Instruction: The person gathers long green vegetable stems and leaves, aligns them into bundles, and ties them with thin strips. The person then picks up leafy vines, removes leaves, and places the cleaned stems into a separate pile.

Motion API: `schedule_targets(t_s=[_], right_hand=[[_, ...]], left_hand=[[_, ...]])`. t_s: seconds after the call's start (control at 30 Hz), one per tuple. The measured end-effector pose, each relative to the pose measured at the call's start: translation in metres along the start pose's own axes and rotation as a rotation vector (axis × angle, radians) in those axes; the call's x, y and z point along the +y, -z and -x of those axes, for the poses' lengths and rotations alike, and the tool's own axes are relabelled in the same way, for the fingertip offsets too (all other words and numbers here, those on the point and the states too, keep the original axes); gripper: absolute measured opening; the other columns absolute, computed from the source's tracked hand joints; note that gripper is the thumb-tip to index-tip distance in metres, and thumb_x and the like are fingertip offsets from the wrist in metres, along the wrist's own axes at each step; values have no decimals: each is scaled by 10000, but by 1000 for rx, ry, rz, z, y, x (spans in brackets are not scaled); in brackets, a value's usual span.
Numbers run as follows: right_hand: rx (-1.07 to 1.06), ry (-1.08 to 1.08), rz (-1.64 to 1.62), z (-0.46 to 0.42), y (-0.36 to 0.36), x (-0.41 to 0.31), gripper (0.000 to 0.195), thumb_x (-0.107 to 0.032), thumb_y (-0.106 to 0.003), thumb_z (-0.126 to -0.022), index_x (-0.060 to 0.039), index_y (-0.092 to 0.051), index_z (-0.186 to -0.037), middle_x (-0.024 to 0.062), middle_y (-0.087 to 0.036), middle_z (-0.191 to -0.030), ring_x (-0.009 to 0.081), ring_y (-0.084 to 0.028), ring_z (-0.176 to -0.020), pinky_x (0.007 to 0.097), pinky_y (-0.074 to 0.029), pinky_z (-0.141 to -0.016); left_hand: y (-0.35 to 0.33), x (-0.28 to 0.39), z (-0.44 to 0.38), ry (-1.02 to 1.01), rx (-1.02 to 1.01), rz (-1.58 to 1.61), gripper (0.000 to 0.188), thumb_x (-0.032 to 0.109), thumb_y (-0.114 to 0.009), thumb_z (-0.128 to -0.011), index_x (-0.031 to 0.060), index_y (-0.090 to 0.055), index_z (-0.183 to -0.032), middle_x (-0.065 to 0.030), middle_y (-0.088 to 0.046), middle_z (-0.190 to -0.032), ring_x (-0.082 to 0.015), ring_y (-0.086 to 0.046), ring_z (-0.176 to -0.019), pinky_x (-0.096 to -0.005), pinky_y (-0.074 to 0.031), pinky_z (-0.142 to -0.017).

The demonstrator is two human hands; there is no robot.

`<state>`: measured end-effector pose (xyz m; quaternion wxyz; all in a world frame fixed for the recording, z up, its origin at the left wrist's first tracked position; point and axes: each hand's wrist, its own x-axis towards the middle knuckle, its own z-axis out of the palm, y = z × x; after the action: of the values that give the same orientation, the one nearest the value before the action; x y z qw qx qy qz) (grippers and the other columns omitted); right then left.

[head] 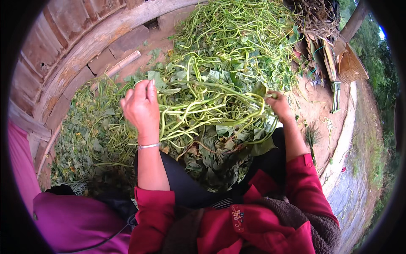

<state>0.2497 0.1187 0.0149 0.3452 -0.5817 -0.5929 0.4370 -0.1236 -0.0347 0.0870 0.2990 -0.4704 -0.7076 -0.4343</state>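
Observation:
Long green leafy vines (pixel 219 90), which look like sweet potato vines, stretch between my two hands over a heap of cut greens. My left hand (pixel 141 108) is closed around the left part of the vines, thumb uppermost, with a silver bangle on the wrist. At the other side, my right hand (pixel 279 106) grips the vines' right part beside a dark green leaf (pixel 260 90); its fingertips are partly hidden. Pale bare stalks (pixel 180 116) hang in loops below the stretched vines. Wilted leaves (pixel 206 165) lie beneath, between my knees.
A tall pile of green stalks (pixel 238 28) rises ahead. Leaf litter (pixel 95 127) spreads left, near a bamboo pole (pixel 123 63) and a wooden plank wall (pixel 63 25). A woven basket (pixel 352 66) and a bundle of sticks (pixel 335 95) are right. Purple fabric (pixel 79 219) lies close left.

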Motion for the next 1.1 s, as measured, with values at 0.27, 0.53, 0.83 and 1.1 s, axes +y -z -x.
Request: schedule_targets(t_s=[0.27, 0.53, 0.83, 1.1], right_hand=[[-51, 435, -106, 79, -22, -100, 190, -42, -600, -821, -72, -653, -1002, 66, -649, -913, 116, -585, -778, 238, -478, -660], [-342, 146, -140, 34, -99, -38, 468, -438, -605, -844, -26, -614, -1069, 52, -654, -771, 114, -565, -785, 276, -443, -772], [-362, -52, -193, 25, -130, -10, 428, -341, -666, -797, -5, -591, -1051, 56, -640, -806, 89, -471, -587, 255, -378, -542], [-442, -201, -552, 26, -118, -24, 137, -90, -581, -792, -10, -614, -899, 63, -655, -823, 59, -337, -375, 208, -264, -344]], left_hand=[[-28, 0, 31, 2, -182, -50, 126, 260, -672, -773, 146, -623, -754, -31, -536, -543, -220, -526, -584, -352, -368, -595], [-23, 20, 35, -49, -218, 19, 95, 217, -672, -768, 145, -611, -755, -21, -540, -550, -211, -529, -603, -353, -362, -608], [-26, 27, 42, -206, -319, 23, 90, 197, -658, -764, 120, -610, -763, -24, -628, -690, -208, -537, -684, -348, -354, -724], [-15, 45, 39, -226, -347, -181, 89, 190, -657, -754, 118, -630, -798, -24, -627, -833, -207, -544, -877, -480, -228, -999]])
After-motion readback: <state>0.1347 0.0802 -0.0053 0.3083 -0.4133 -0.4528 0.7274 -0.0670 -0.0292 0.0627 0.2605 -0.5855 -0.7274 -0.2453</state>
